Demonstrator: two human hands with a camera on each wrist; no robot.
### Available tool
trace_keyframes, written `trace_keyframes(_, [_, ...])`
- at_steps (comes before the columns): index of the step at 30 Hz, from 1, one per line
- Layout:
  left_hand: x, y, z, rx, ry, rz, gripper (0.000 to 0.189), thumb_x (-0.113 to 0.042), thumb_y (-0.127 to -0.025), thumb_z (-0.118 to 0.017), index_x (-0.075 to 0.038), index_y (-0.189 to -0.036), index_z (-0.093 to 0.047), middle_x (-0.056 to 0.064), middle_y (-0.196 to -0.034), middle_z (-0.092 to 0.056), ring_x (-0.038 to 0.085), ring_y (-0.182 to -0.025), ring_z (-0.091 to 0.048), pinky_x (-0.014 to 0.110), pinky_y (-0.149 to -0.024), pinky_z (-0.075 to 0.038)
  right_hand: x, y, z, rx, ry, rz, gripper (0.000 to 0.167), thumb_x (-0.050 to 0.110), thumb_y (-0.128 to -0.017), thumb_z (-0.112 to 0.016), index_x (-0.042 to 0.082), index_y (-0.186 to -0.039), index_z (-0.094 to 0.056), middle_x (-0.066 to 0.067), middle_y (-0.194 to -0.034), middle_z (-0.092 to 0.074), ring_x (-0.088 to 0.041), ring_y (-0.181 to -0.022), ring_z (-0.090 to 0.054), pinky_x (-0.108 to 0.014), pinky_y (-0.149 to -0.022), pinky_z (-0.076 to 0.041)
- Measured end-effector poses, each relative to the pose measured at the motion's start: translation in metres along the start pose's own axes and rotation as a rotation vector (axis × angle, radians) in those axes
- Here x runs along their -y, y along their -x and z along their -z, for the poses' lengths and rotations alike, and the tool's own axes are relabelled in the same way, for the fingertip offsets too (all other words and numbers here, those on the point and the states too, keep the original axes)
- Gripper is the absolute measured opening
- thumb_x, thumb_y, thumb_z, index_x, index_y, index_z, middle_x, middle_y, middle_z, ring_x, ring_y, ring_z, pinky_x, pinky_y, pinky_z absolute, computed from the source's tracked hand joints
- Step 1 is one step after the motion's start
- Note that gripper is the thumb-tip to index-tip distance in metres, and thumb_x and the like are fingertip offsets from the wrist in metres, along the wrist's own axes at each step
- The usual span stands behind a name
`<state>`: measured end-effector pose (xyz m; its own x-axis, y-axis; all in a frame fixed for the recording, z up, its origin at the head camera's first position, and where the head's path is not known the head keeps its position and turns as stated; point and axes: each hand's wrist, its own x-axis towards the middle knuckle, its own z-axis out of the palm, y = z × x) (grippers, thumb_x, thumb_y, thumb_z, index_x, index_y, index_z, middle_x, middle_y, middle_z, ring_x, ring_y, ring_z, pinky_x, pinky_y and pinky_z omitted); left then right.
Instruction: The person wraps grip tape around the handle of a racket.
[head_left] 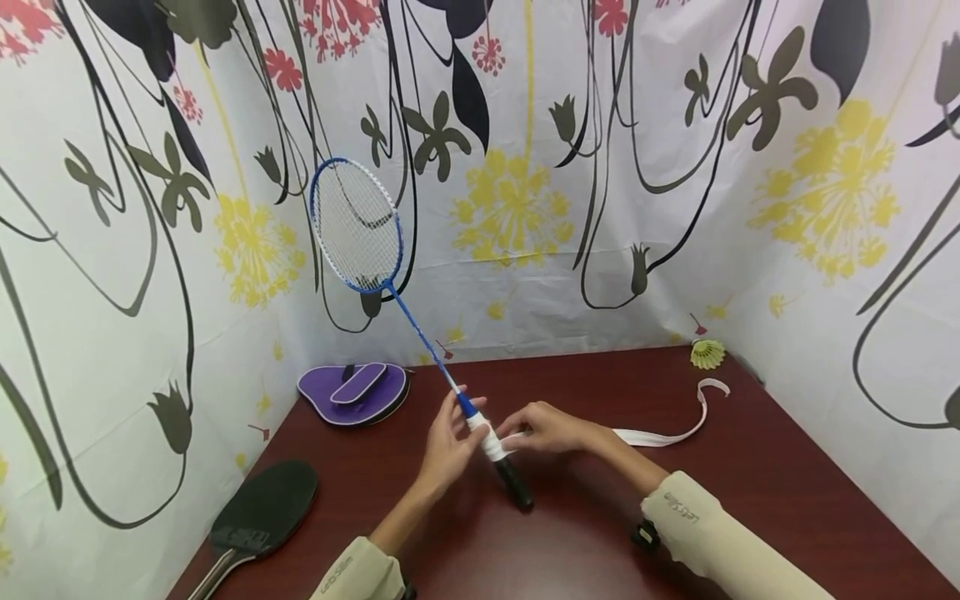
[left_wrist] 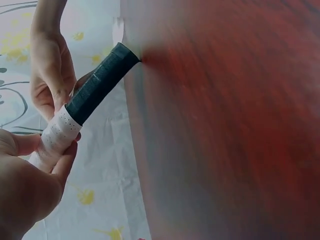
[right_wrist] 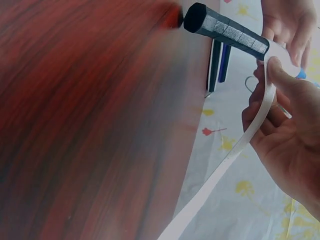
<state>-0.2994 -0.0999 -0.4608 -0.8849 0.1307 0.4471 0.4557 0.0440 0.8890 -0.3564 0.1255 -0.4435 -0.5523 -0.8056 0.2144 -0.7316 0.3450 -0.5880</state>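
A blue and white badminton racket [head_left: 422, 332] is held at a slant over the table, its strung head up and to the left. My left hand [head_left: 447, 446] grips the handle where white grip tape [left_wrist: 56, 136] is wound round it. Below the wrapped part the black handle end [head_left: 513, 483] shows bare. With thumb and fingers my right hand [head_left: 551, 428] pinches the tape at the lower edge of the wrapping. From there the loose white strip [right_wrist: 220, 172] runs past the right palm and trails over the table to the right, its far end curled.
On the dark red table [head_left: 585, 533], a purple paddle case [head_left: 352, 393] lies at the back left. A black table tennis paddle [head_left: 266, 508] lies at the left edge. One yellow shuttlecock [head_left: 707, 354] sits in the back right corner. Patterned white curtains [head_left: 645, 275] hang behind and at both sides.
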Motion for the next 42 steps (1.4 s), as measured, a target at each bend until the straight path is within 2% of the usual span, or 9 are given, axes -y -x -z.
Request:
trace_keyframes(3, [0.001,0.005,0.003,-0.013,-0.011,0.029,0.074,0.008,-0.094,-0.07,-0.007,-0.158,-0.036,0.024,-0.136,-0.06,0.042,-0.132,-0.057,0.039,-0.096,-0.057,0.001,-0.002,-0.004,0.026,0.0,0.012,0.023,0.023,-0.101,-0.07,0.01,-0.119,-0.078,0.004,-0.109,-0.077,-0.002,-0.093,-0.069,-0.023,-0.083,-0.057])
trace_keyframes(7, [0.004,0.007,0.008,-0.045,-0.065,0.017,0.081,0.006,-0.092,-0.074,-0.002,-0.161,-0.033,0.021,-0.125,-0.066,0.04,-0.121,-0.062,0.035,-0.093,-0.059,0.004,-0.003,-0.006,0.04,-0.002,0.019,0.023,0.023,-0.102,-0.069,0.01,-0.119,-0.078,0.005,-0.112,-0.077,-0.002,-0.098,-0.068,-0.023,-0.086,-0.057])
trace_keyframes(10, [0.004,0.008,0.011,-0.047,-0.083,0.019,0.086,0.006,-0.089,-0.076,-0.001,-0.162,-0.029,0.017,-0.123,-0.069,0.035,-0.112,-0.065,0.032,-0.089,-0.06,0.004,-0.003,-0.007,0.037,0.017,0.023,0.021,0.025,-0.102,-0.069,0.013,-0.117,-0.078,0.009,-0.108,-0.077,-0.001,-0.095,-0.067,-0.024,-0.085,-0.056])
trace_keyframes(14, [0.004,0.011,0.013,-0.029,-0.079,0.055,0.092,0.006,-0.09,-0.076,-0.003,-0.164,-0.022,0.015,-0.131,-0.069,0.033,-0.113,-0.067,0.029,-0.088,-0.06,0.005,-0.003,-0.008,0.017,0.044,0.004,0.015,0.03,-0.099,-0.073,0.019,-0.108,-0.077,0.015,-0.096,-0.073,-0.001,-0.087,-0.062,-0.024,-0.08,-0.055])
trace_keyframes(21, [0.005,0.01,0.008,-0.051,-0.078,0.044,0.059,0.006,-0.09,-0.074,-0.003,-0.136,-0.038,0.016,-0.139,-0.065,0.037,-0.123,-0.064,0.026,-0.085,-0.057,0.008,-0.006,-0.01,0.0,0.001,-0.053,0.019,0.035,-0.094,-0.079,0.019,-0.099,-0.07,0.014,-0.085,-0.066,-0.002,-0.079,-0.061,-0.023,-0.074,-0.053])
trace_keyframes(27, [0.002,0.007,-0.003,-0.106,-0.173,0.011,0.07,-0.013,-0.085,-0.087,-0.011,-0.137,-0.04,0.0,-0.136,-0.068,0.025,-0.112,-0.071,0.033,-0.09,-0.056,0.008,-0.01,-0.016,-0.067,0.004,-0.035,0.029,0.034,-0.087,-0.086,0.014,-0.093,-0.066,0.014,-0.08,-0.061,-0.002,-0.074,-0.056,-0.021,-0.068,-0.05])
trace_keyframes(31, [0.005,0.007,-0.007,-0.164,-0.18,-0.013,0.072,-0.015,-0.08,-0.092,-0.017,-0.136,-0.046,-0.001,-0.125,-0.073,0.026,-0.105,-0.074,0.034,-0.089,-0.058,0.01,-0.011,-0.02,-0.093,0.011,-0.03,0.034,0.038,-0.084,-0.088,0.016,-0.091,-0.064,0.014,-0.078,-0.058,-0.002,-0.073,-0.053,-0.02,-0.065,-0.045])
trace_keyframes(37, [0.008,0.008,-0.006,-0.201,-0.16,-0.013,0.07,-0.009,-0.078,-0.092,-0.016,-0.135,-0.051,0.003,-0.105,-0.077,0.031,-0.098,-0.076,0.029,-0.081,-0.06,0.01,-0.007,-0.014,-0.048,-0.007,-0.039,0.023,0.036,-0.09,-0.083,0.017,-0.094,-0.07,0.014,-0.08,-0.066,-0.002,-0.075,-0.06,-0.022,-0.071,-0.051])
trace_keyframes(42, [0.007,0.007,-0.003,-0.19,-0.155,-0.011,0.07,-0.004,-0.079,-0.091,-0.016,-0.135,-0.05,0.004,-0.104,-0.077,0.026,-0.097,-0.077,0.028,-0.08,-0.06,0.007,-0.003,-0.003,0.006,-0.017,-0.027,0.011,0.031,-0.096,-0.077,0.02,-0.098,-0.077,0.015,-0.084,-0.073,-0.004,-0.079,-0.069,-0.025,-0.077,-0.056])
